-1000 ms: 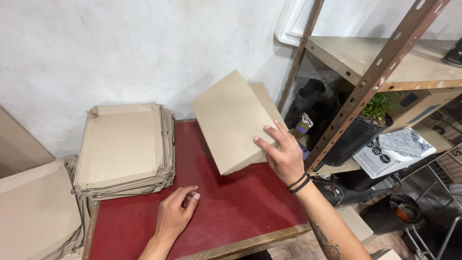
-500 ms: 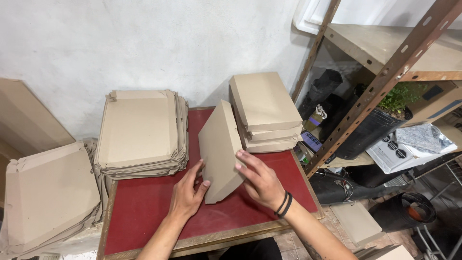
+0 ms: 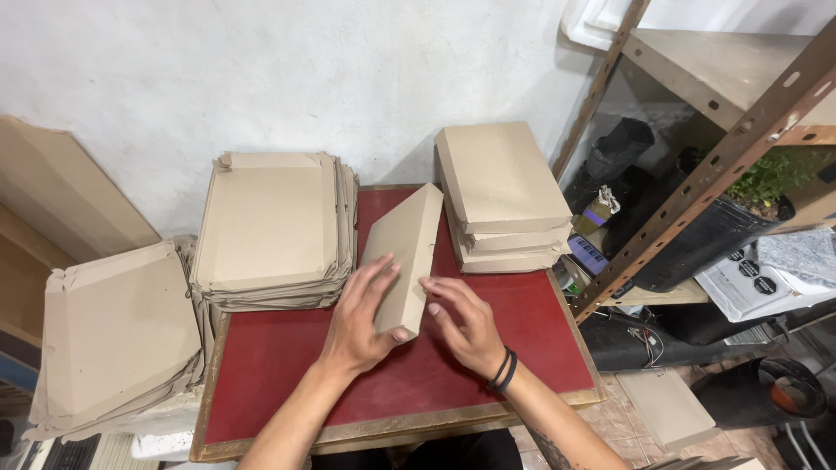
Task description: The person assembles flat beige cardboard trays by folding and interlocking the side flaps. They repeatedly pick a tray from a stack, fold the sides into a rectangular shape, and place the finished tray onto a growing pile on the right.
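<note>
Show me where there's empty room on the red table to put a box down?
Bare red table lies along the near edge, left of the left hand. Another patch sits right of the right hand, below the folded boxes. The back is crowded by the flat cardboard stack.

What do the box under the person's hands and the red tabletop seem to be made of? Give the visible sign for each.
Box: probably plain brown cardboard, matte, with sharp folded edges. Tabletop: a dull red sheet, perhaps felt or vinyl, framed in worn wood.

Red-topped wooden table (image 3: 287, 365) against a white plastered wall (image 3: 261, 70). Rusty brown metal shelving rack (image 3: 697, 187) stands right of it, with a green plant in a black pot (image 3: 740, 218) and a black bucket (image 3: 788, 396) on the floor.
</note>
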